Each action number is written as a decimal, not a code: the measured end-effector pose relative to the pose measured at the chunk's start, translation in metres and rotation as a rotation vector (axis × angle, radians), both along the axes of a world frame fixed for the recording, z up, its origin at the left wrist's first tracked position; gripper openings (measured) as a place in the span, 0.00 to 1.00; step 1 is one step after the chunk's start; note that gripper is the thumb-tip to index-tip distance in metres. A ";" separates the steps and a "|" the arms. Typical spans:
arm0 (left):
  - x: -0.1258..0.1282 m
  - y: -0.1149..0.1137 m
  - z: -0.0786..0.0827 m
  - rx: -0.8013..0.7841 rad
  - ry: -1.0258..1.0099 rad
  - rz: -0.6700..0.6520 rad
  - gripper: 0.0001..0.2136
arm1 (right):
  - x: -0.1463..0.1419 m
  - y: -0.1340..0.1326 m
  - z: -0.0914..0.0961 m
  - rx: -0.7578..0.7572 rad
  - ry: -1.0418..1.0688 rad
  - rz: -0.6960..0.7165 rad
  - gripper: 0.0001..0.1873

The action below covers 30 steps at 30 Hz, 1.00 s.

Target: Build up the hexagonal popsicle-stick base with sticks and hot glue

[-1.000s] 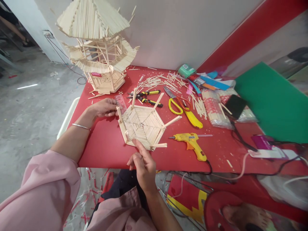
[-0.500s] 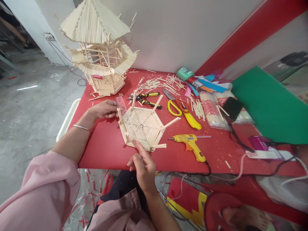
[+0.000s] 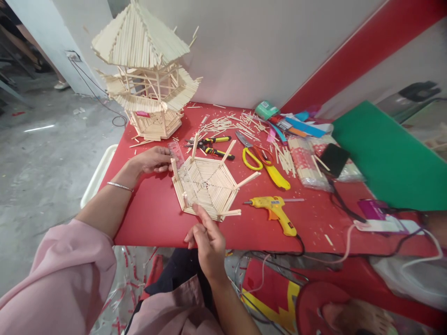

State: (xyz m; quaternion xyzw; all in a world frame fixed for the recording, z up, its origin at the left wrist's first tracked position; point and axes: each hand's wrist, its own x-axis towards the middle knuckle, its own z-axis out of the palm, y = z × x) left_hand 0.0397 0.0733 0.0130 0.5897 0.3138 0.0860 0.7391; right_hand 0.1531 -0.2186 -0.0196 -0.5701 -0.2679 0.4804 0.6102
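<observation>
A clear ruler with a pink end [image 3: 176, 154] lies slantwise across the left part of a hexagonal stick base [image 3: 218, 179]. Short posts of paired sticks rise or lean outward from the base's corners. My left hand [image 3: 156, 159] is closed on the ruler's far end, fingers bent at its edge. My right hand [image 3: 208, 239] is at the base's near edge. Its index finger stretches to the ruler's near end, with the thumb apart below it and the other fingers curled. Whether that fingertip presses the ruler or the sticks, I cannot tell.
A stick pavilion [image 3: 146, 88] stands at the back left. Behind the base lie pliers [image 3: 218, 146], scissors [image 3: 251, 158], a yellow-handled cutter [image 3: 277, 177] and loose sticks [image 3: 220, 124]. A yellow glue gun [image 3: 274, 209] lies right, its cord trailing past a power strip [image 3: 387, 225].
The view has shifted slightly. Both hands, the ruler and the base keep nearly the same places. Part of another person's arm now shows at the right edge.
</observation>
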 end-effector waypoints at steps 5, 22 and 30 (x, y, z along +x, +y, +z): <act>0.005 -0.009 0.007 0.034 -0.070 0.101 0.18 | -0.001 -0.001 0.002 0.048 0.029 -0.032 0.29; 0.010 -0.037 0.051 0.172 -0.332 0.490 0.13 | -0.010 -0.006 0.036 0.271 0.002 -0.039 0.30; 0.009 -0.041 0.059 0.167 -0.329 0.511 0.12 | -0.009 -0.004 0.041 0.338 -0.047 -0.023 0.30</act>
